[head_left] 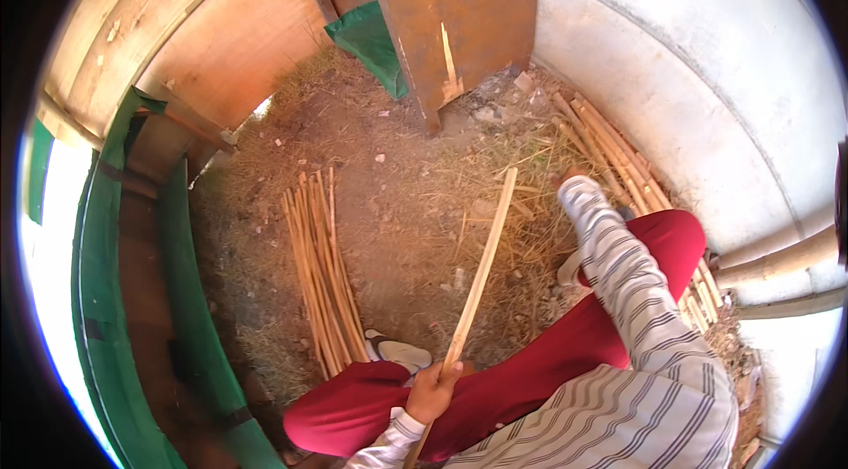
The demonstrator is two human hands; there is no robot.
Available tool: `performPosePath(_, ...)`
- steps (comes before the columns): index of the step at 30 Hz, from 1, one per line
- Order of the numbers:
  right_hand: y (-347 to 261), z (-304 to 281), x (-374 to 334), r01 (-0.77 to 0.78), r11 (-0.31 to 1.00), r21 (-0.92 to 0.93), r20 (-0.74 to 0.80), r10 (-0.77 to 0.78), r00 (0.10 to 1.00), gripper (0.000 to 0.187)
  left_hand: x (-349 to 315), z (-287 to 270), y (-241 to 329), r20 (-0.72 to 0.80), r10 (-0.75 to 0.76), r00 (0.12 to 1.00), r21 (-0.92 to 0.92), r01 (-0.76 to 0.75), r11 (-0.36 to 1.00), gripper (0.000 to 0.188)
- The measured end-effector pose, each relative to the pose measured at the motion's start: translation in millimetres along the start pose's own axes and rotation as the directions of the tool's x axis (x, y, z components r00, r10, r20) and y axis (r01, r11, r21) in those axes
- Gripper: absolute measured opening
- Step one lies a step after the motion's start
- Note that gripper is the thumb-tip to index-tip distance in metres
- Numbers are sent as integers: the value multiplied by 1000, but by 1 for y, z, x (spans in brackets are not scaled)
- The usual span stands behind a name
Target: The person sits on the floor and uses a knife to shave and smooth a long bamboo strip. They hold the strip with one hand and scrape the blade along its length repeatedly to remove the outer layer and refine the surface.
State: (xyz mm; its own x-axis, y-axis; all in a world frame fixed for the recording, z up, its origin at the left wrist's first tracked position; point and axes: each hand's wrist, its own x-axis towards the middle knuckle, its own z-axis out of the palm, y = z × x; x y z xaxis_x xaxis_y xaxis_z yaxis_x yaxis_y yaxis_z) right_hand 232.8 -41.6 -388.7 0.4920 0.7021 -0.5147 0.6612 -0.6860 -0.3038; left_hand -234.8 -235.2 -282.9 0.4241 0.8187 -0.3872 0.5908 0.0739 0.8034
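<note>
Near the lower edge of the head view, the left hand (433, 391) is clenched around the near end of a single bamboo strip (481, 270), which slants up and away over the bare dirt floor (397, 204). The right hand (574, 182) reaches far right toward a loose stack of strips (618, 155) lying along the white wall (671, 80); the striped sleeve (618, 266) covers most of it, so whether its fingers are spread or closed cannot be told. A second, tidier bundle of strips (320, 270) lies on the ground at the left, just beyond the red-trousered knee (353, 407).

Judged step: sorting or picking strips — one in hand, another being fetched. A next move would call for a firm grip on one strip from the right stack, lifted clear without dragging its neighbours.
</note>
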Motion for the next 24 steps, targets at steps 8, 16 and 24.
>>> performPosePath(8, -51, -1, -77, 155, 977, -145, -13, -158, 987, 63, 25, -12, 27, 179, -332, 926, -492, 376, 785, 34)
performPosePath(16, -92, -11, -216, 680, 732, -38, -148, -677, 721, 40, 60, -21, 67, 118, -246, 962, -460, 273, 845, 33)
performPosePath(24, -76, 35, -207, 659, 734, -164, -70, -675, 734, 20, 86, -1, 63, 76, -311, 947, -441, 312, 841, 39)
